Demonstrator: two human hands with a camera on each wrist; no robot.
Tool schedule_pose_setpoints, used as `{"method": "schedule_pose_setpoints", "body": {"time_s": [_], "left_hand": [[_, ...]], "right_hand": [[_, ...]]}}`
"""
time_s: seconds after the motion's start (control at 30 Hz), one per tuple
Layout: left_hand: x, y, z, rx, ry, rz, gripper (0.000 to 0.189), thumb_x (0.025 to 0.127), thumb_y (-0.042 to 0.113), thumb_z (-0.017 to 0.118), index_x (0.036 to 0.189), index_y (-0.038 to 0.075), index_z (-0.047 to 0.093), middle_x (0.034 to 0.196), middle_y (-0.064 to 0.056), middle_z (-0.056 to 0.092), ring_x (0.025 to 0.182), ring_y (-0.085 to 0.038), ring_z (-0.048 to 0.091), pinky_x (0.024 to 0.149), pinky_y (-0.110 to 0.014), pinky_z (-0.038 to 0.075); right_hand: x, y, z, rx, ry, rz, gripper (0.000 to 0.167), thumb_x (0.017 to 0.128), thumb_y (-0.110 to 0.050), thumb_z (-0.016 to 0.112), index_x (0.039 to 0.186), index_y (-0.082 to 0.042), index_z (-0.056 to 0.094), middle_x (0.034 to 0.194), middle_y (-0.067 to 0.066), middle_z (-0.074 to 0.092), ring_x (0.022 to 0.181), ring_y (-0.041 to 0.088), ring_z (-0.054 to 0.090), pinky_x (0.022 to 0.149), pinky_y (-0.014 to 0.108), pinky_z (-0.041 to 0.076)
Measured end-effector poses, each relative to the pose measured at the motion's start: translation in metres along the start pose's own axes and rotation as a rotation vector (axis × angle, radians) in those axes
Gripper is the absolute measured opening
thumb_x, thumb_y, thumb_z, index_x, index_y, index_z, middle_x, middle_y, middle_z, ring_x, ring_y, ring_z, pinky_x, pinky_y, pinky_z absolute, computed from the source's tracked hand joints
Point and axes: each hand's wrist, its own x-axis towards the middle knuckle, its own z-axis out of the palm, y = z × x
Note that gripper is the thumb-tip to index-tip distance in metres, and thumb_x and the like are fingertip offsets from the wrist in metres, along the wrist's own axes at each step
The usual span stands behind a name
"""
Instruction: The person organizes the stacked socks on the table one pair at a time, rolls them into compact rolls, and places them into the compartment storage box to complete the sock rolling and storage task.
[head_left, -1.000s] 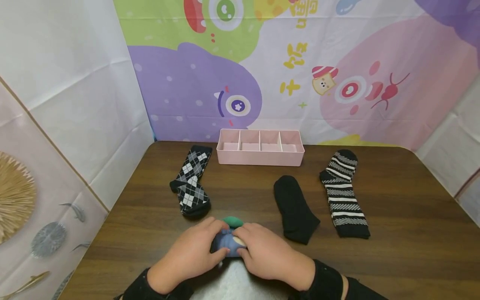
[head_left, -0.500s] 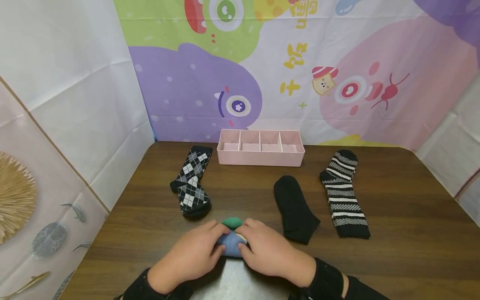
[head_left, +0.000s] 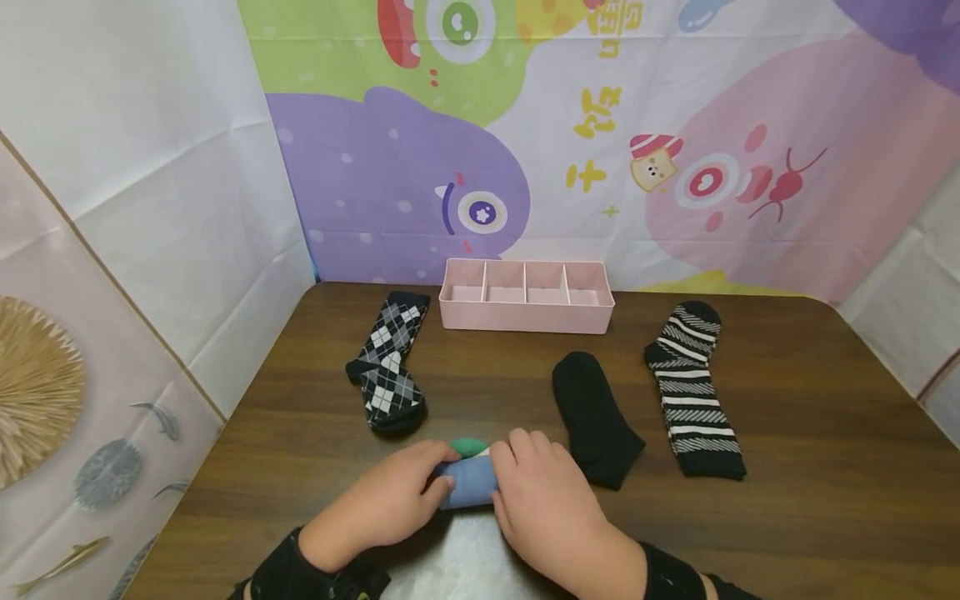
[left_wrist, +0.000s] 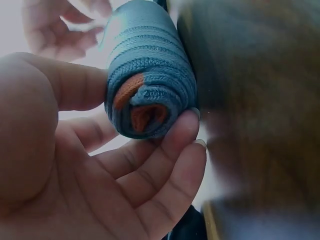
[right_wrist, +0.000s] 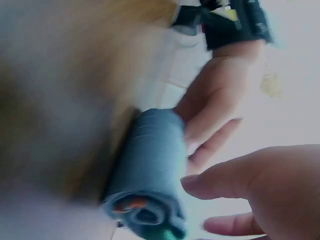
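Observation:
A blue sock (head_left: 471, 482), rolled into a tight cylinder, lies near the table's front edge; a green part (head_left: 468, 447) shows behind it. My left hand (head_left: 390, 492) grips the roll's left end, thumb on one side and fingertips on the other. In the left wrist view the end of the rolled sock (left_wrist: 150, 65) shows coiled layers with orange inside. At the right end is my right hand (head_left: 551, 512), its fingers loosely extended. In the right wrist view its thumb (right_wrist: 220, 177) lies close beside the rolled sock (right_wrist: 152, 155); contact is unclear.
A black argyle sock (head_left: 390, 362) lies to the left. On the right are a plain black sock (head_left: 596, 421) and a striped sock (head_left: 695, 392). A pink box (head_left: 527, 317) with several compartments stands at the table's back edge.
The blue sock has gone from partly rolled, with its pale patch showing, to a smoother roll. My right hand has loosened and turned, its fingers now reaching forward; the left keeps its grip.

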Motion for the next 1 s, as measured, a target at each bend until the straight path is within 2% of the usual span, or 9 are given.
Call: {"method": "schedule_pose_setpoints", "body": {"time_s": [0.1,0.23,0.33,0.47,0.6,0.73,0.87,1.0], "left_hand": [[0.0,-0.001,-0.001,-0.043,-0.001,-0.012,0.025,0.105,0.021,0.06,0.125,0.007,0.064,0.123,-0.005,0.065,0.111,-0.018,0.061,0.095,-0.048,0.051],[-0.001,-0.002,-0.003,-0.069,0.004,0.019,0.022,0.104,0.019,0.063,0.123,0.008,0.064,0.124,-0.006,0.065,0.114,-0.021,0.061,0.096,-0.049,0.05],[-0.002,-0.004,-0.004,-0.076,-0.004,0.056,0.023,0.102,0.017,0.065,0.124,0.009,0.065,0.128,-0.007,0.065,0.12,-0.024,0.06,0.1,-0.049,0.048],[-0.002,-0.005,-0.006,-0.064,-0.023,0.086,0.027,0.102,0.017,0.065,0.128,0.009,0.064,0.131,-0.007,0.064,0.123,-0.024,0.059,0.102,-0.049,0.047],[-0.002,-0.006,-0.006,-0.055,-0.041,0.113,0.028,0.104,0.017,0.063,0.131,0.01,0.065,0.133,-0.005,0.063,0.124,-0.022,0.058,0.103,-0.048,0.047],[-0.002,-0.007,-0.006,-0.063,-0.055,0.133,0.027,0.104,0.017,0.062,0.131,0.011,0.065,0.133,-0.003,0.063,0.124,-0.019,0.057,0.104,-0.046,0.046],[-0.003,-0.007,-0.006,-0.063,-0.059,0.134,0.028,0.104,0.019,0.062,0.131,0.011,0.065,0.132,-0.003,0.063,0.123,-0.018,0.057,0.103,-0.046,0.047],[-0.003,-0.008,-0.006,-0.06,-0.062,0.14,0.029,0.104,0.02,0.063,0.131,0.011,0.065,0.128,0.0,0.063,0.118,-0.016,0.058,0.101,-0.044,0.048]], "right_hand": [[-0.001,-0.004,-0.007,0.098,-0.079,0.045,0.046,0.092,-0.034,0.077,0.119,0.001,0.064,0.102,0.008,0.06,0.092,0.021,0.059,0.08,0.038,0.054],[0.002,-0.006,-0.007,0.246,-0.223,0.066,0.06,0.096,-0.035,0.074,0.138,0.005,0.057,0.129,0.015,0.062,0.117,0.027,0.061,0.096,0.045,0.052],[0.005,-0.003,-0.003,0.281,-0.252,0.052,0.067,0.097,-0.034,0.074,0.146,0.005,0.05,0.14,0.017,0.057,0.127,0.03,0.057,0.102,0.046,0.049],[0.007,0.003,0.008,0.253,-0.21,0.005,0.069,0.094,-0.033,0.078,0.146,0.004,0.051,0.138,0.016,0.057,0.125,0.028,0.058,0.102,0.044,0.05],[0.009,0.007,0.014,0.23,-0.192,-0.032,0.065,0.09,-0.039,0.081,0.138,0.0,0.059,0.126,0.01,0.06,0.114,0.022,0.059,0.096,0.041,0.051],[0.009,0.01,0.016,0.278,-0.2,-0.02,0.058,0.089,-0.041,0.082,0.129,-0.004,0.064,0.113,0.003,0.059,0.101,0.015,0.056,0.089,0.036,0.052],[0.009,0.012,0.017,0.315,-0.206,-0.01,0.056,0.089,-0.041,0.082,0.128,-0.005,0.063,0.111,0.002,0.058,0.099,0.013,0.055,0.088,0.035,0.052],[0.01,0.013,0.018,0.293,-0.193,-0.033,0.054,0.089,-0.043,0.081,0.124,-0.006,0.064,0.107,0.0,0.058,0.095,0.012,0.054,0.086,0.035,0.051]]}}
